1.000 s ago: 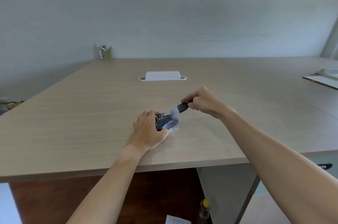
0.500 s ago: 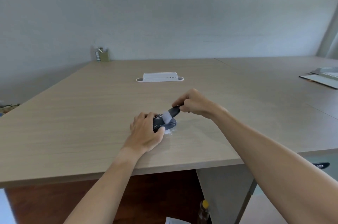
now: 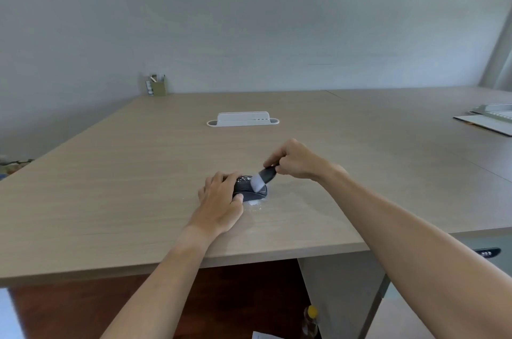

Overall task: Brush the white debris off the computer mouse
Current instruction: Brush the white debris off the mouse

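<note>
A dark computer mouse [image 3: 247,189] lies on the wooden desk [image 3: 124,186], speckled with white debris [image 3: 243,179] on its top. My left hand [image 3: 221,200] grips the mouse from its left side and holds it still. My right hand [image 3: 295,160] pinches the black handle of a small brush [image 3: 263,176], whose pale bristles rest on the right part of the mouse's top. Some white debris [image 3: 253,203] lies on the desk just in front of the mouse.
A white cable tray [image 3: 242,119] sits further back on the desk. A pen holder [image 3: 157,85] stands at the far left corner. Papers and a tray [image 3: 489,117] lie at the far right. A bottle [image 3: 310,322] stands on the floor below the desk's near edge.
The brush has swept back and forth over the mouse: bristles went from its right edge to the top, then right again. More white debris lies on the desk. The left hand kept its hold.
</note>
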The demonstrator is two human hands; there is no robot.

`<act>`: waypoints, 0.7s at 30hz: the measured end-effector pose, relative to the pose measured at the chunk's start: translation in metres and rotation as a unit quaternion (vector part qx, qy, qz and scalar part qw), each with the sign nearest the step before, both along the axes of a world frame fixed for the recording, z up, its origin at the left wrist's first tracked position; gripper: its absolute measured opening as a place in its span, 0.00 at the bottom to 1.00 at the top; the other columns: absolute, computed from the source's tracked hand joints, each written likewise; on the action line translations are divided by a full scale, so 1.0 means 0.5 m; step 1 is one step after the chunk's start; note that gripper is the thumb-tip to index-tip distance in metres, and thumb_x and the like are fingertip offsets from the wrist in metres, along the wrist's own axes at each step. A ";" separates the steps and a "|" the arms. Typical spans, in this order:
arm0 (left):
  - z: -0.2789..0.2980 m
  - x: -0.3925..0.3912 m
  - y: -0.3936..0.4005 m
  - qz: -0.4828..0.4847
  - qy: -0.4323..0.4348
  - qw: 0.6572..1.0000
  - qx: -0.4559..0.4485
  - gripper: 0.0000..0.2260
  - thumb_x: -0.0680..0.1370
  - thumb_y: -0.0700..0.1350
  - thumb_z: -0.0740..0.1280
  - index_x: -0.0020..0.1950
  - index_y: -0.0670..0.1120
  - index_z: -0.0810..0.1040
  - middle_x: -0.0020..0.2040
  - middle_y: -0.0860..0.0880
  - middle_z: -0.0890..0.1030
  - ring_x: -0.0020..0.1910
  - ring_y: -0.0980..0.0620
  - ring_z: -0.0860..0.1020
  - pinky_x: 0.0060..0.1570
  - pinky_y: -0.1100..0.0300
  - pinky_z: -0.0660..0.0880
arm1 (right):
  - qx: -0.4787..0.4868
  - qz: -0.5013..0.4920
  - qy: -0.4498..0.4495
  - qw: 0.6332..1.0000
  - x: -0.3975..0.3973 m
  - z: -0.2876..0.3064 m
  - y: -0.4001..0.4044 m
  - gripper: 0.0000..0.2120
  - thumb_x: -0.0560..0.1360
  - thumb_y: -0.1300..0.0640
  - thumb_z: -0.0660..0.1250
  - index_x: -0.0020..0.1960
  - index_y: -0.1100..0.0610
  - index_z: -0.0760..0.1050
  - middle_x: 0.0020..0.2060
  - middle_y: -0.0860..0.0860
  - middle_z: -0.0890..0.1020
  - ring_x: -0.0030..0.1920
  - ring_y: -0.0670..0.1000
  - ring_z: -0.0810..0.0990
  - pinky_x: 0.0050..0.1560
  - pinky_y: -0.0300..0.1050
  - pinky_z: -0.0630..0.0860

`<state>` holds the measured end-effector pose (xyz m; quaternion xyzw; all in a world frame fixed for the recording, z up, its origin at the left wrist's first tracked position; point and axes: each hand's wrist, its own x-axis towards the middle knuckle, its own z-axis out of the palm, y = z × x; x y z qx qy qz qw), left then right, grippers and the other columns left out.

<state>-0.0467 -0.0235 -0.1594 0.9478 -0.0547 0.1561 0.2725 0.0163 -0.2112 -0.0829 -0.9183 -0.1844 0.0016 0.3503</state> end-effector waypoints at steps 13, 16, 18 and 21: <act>-0.004 0.004 0.002 -0.028 -0.005 1.000 -0.008 0.24 0.76 0.40 0.58 0.70 0.56 0.68 0.64 0.54 0.70 0.67 0.52 0.63 0.64 0.57 0.54 | 0.032 0.007 0.009 0.999 0.001 -0.004 0.004 0.21 0.66 0.72 0.59 0.49 0.59 0.85 0.48 0.58 0.86 0.46 0.50 0.78 0.43 0.39 0.72; -0.007 0.004 0.002 -0.030 -0.004 0.999 -0.010 0.24 0.76 0.39 0.57 0.71 0.55 0.67 0.65 0.54 0.70 0.68 0.52 0.63 0.64 0.59 0.52 | -0.010 -0.031 -0.048 0.998 0.009 0.002 -0.007 0.22 0.67 0.72 0.56 0.49 0.60 0.85 0.49 0.56 0.86 0.55 0.53 0.79 0.50 0.40 0.72; -0.007 0.006 0.003 -0.028 -0.004 1.000 -0.011 0.25 0.76 0.39 0.57 0.72 0.55 0.67 0.65 0.54 0.70 0.68 0.52 0.63 0.64 0.59 0.52 | 0.011 -0.042 -0.055 0.998 0.010 0.008 -0.014 0.21 0.67 0.72 0.57 0.49 0.60 0.85 0.48 0.54 0.86 0.53 0.52 0.79 0.50 0.40 0.72; -0.006 0.007 0.002 -0.026 -0.002 1.000 -0.006 0.24 0.77 0.39 0.57 0.72 0.53 0.67 0.65 0.53 0.70 0.68 0.51 0.63 0.63 0.59 0.52 | 0.108 -0.022 0.009 0.994 0.000 0.014 -0.004 0.19 0.68 0.72 0.59 0.49 0.59 0.84 0.42 0.52 0.84 0.42 0.49 0.77 0.40 0.38 0.71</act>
